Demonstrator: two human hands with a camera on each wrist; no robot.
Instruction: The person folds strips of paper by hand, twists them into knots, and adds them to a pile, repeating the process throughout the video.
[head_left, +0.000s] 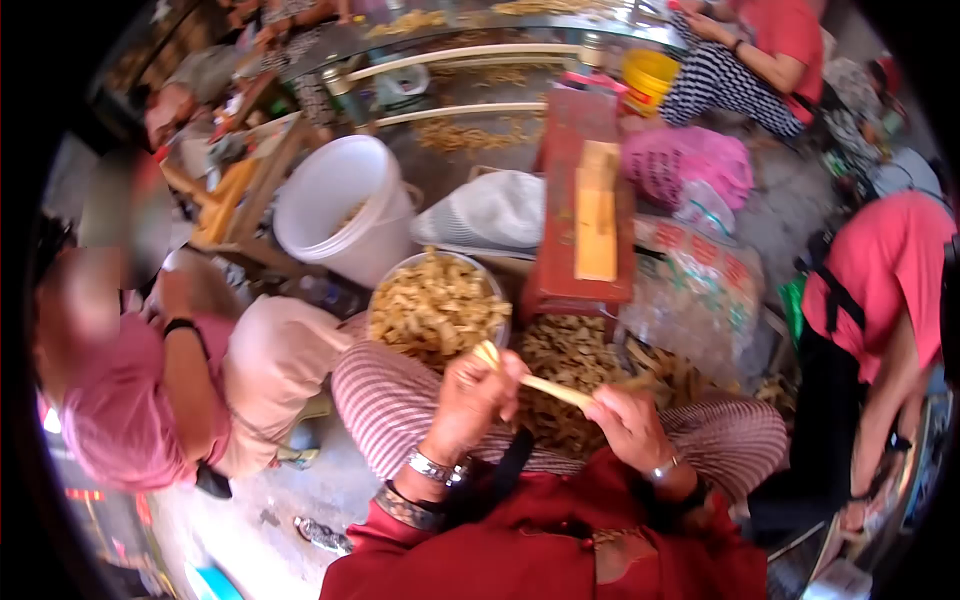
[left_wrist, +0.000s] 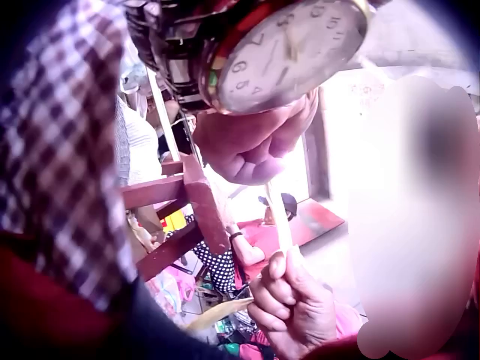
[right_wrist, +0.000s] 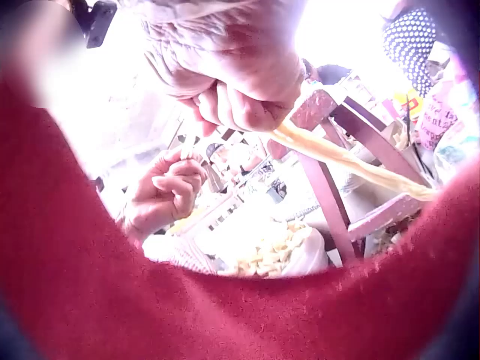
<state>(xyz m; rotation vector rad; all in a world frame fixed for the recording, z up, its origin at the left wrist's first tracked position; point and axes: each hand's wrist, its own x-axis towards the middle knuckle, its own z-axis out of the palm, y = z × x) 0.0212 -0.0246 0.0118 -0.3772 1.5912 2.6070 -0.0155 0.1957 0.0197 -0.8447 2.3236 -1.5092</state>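
A pale yellow strip (head_left: 556,391) stretches between the person's two hands, above the lap. My left hand (head_left: 470,395) grips one end, with a short bit poking up past its fingers. My right hand (head_left: 632,425) pinches the strip farther along; in the right wrist view, a loose length of the strip (right_wrist: 352,163) trails out of that hand. Just ahead of the left hand, a round basin (head_left: 505,312) is heaped with yellowish folded pieces (head_left: 435,305). More brownish pieces (head_left: 565,355) lie in a pile beyond the hands.
Ahead stands a red bench (head_left: 565,195) carrying a yellow board (head_left: 597,230). A white bucket (head_left: 340,205), a white sack (head_left: 490,210), a pink bag (head_left: 690,165) and a clear plastic bag (head_left: 695,290) surround it. People sit close at the left and bend at the right.
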